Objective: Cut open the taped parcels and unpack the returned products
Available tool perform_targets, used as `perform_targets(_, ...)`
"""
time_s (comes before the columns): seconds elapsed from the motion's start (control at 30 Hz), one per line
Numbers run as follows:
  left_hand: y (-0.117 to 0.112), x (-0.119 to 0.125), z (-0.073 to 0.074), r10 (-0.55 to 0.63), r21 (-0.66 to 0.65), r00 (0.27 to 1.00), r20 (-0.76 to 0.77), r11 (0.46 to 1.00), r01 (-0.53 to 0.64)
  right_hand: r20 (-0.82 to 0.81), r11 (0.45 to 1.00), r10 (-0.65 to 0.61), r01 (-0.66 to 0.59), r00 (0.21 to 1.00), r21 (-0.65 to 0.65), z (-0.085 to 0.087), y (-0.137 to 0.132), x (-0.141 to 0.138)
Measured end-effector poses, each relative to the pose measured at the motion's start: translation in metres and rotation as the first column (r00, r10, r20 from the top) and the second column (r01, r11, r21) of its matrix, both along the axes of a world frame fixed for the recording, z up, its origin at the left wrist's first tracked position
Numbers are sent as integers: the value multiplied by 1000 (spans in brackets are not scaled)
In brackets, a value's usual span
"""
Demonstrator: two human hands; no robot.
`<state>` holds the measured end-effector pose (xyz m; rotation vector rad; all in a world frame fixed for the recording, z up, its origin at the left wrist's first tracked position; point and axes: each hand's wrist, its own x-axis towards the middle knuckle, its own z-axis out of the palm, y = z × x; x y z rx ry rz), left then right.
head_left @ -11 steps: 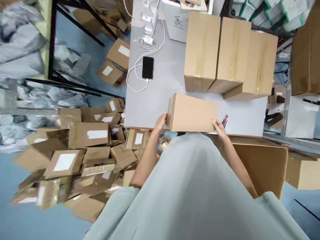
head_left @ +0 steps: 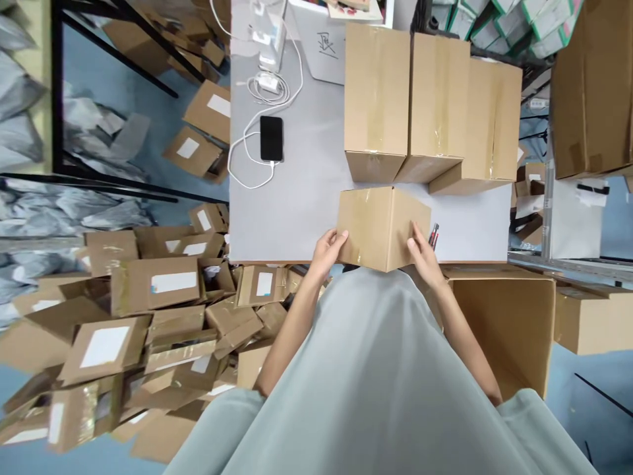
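A taped cardboard box [head_left: 363, 227] is at the front edge of the grey table, turned so that one corner faces me. My left hand [head_left: 330, 252] presses its left side, with the thumb on the near face. My right hand [head_left: 424, 256] bears on the box's right face with fingers extended along it. Both hands grip the box between them. A red and black pen-like tool [head_left: 434, 235] shows just beyond my right hand; whether that hand touches it, I cannot tell. The underside of the box is hidden.
Three taller taped boxes [head_left: 378, 92] stand behind on the table [head_left: 306, 218]. A black phone [head_left: 271, 138] on a white cable lies left. An open carton [head_left: 499, 330] is below right; piled boxes [head_left: 173, 284] cover the floor at left.
The box has rotated between my hands, bringing a taped face and a corner towards me. My hands have come closer together around it. The whole view has shifted slightly.
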<state>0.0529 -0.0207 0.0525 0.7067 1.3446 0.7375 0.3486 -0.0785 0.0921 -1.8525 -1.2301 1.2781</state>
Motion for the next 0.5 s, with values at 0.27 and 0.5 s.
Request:
perform_targets(0.27, -5, 22, 7, -58, 68, 998, 31, 996, 56, 43, 999, -17, 16, 999, 31, 3, -6, -3)
perform_targets(0.5, 5, -2, -11, -80, 201, 992, -100, 975, 98, 10, 901, -427, 426, 904, -78, -52, 7, 56)
